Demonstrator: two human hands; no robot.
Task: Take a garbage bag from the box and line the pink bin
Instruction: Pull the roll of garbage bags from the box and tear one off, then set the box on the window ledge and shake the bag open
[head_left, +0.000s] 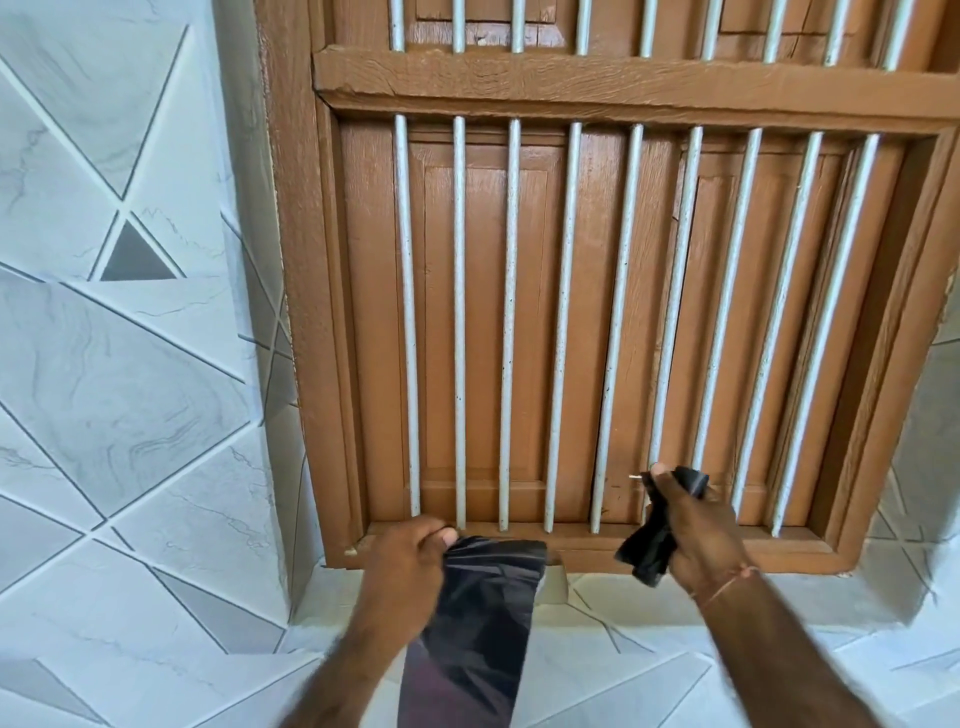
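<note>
My left hand (402, 564) pinches the top edge of a black garbage bag (478, 634), which hangs down flat and partly unfolded toward the bottom of the head view. My right hand (698, 530) is closed around a bunched black roll of garbage bags (652, 548), with one end sticking out past my fingers near the window bars. The two hands are apart at about the same height. Neither the box nor the pink bin shows in this view.
A brown wooden window (597, 312) with shut shutters and several white vertical bars (460, 322) fills the wall straight ahead. White marbled tiles with grey triangles (114, 338) cover the wall on the left and below the sill.
</note>
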